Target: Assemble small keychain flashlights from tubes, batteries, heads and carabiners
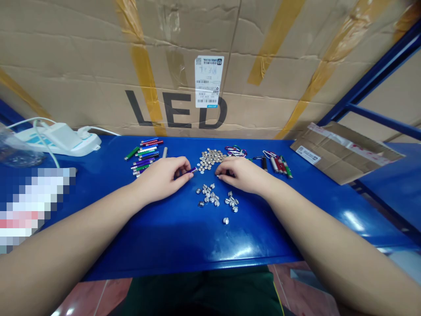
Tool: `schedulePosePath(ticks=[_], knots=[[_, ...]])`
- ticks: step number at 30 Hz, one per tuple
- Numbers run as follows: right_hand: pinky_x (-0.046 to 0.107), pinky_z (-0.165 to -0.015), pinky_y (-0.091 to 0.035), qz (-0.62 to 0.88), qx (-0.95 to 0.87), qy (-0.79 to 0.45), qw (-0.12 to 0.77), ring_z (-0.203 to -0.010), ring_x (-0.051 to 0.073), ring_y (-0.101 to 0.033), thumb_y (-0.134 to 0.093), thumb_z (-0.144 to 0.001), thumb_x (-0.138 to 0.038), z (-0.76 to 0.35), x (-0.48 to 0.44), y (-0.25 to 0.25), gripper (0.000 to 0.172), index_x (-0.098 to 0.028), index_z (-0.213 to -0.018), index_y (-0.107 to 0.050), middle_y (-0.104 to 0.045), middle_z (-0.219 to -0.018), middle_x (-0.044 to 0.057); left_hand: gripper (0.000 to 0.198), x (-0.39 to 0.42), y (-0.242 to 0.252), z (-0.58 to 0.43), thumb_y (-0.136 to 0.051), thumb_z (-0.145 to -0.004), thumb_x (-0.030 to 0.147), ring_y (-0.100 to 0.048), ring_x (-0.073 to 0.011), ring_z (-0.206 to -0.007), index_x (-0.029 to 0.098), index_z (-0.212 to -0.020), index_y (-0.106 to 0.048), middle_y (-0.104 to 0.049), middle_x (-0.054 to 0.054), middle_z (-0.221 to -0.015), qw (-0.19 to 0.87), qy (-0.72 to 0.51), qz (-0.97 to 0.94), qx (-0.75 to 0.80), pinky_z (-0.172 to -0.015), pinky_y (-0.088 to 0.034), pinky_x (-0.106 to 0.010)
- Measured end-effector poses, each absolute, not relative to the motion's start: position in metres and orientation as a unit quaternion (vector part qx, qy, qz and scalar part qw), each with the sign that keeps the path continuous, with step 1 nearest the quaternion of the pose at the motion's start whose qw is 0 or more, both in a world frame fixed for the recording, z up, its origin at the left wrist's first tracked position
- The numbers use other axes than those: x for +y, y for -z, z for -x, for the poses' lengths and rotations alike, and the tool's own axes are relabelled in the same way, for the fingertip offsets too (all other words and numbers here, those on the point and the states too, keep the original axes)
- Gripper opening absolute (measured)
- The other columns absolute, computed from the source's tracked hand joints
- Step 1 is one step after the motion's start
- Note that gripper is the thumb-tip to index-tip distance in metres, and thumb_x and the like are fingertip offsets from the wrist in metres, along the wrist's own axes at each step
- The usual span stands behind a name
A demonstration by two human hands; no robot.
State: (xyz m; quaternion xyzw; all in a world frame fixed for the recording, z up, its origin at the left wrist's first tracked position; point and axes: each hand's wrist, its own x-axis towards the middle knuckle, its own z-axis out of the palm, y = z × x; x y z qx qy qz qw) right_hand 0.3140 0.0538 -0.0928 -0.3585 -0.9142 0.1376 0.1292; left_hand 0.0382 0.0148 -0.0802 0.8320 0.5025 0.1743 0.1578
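My left hand is closed, pinching a short purple metal tube between thumb and fingers. My right hand is closed too, its fingertips at the right edge of a pile of small round button cells. A tiny silvery piece shows at those fingertips, too small to name surely. In front of both hands lie several small shiny metal caps, one apart and nearest to me. Beside my left hand are several coloured metal tubes in green, blue, red and purple.
Behind my right hand lie coloured carabiner clips and several small flashlights. An open cardboard box stands at the right. On the left is a white power strip with cables. A large carton walls off the blue table's back.
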Motion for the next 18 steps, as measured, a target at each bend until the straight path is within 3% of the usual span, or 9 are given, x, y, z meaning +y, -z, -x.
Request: schedulePosePath(ticks=[4,11,18], knots=[[0.032,-0.074,-0.048,0.41,-0.892,-0.165,0.092,-0.079,0.019,-0.062,-0.066,-0.094,-0.015,-0.3132,0.0553,0.0926,0.006,-0.017,-0.095,-0.071,-0.071,-0.087,0.005,0.028,0.0152,0.0814,-0.0392,-0.059,-0.097,0.047,-0.069,-0.0233,-0.083,0.021,-0.102,-0.069,-0.075,-0.005,-0.091,0.151,-0.17,-0.835,0.501,-0.071,-0.05,-0.034],[0.036,-0.084,-0.049,0.401,-0.903,-0.145,0.058,-0.087,0.022,-0.062,-0.063,-0.096,-0.016,-0.3111,0.0534,0.0905,0.004,-0.017,-0.092,-0.065,-0.07,-0.094,0.009,0.029,0.0145,0.083,-0.0438,-0.059,-0.098,0.047,-0.068,-0.0222,-0.083,0.021,-0.104,-0.071,-0.074,-0.005,-0.092,0.156,-0.183,-0.845,0.478,-0.076,-0.053,-0.035],[0.032,-0.079,-0.048,0.371,-0.91,-0.16,0.094,-0.082,0.019,-0.063,-0.061,-0.09,-0.007,-0.3126,0.0533,0.0908,0.012,-0.018,-0.087,-0.065,-0.072,-0.089,0.006,0.039,0.0136,0.087,-0.0435,-0.054,-0.103,0.043,-0.071,-0.0237,-0.101,0.024,-0.135,-0.066,-0.077,-0.006,-0.109,0.178,-0.211,-0.869,0.41,-0.09,-0.055,-0.038]])
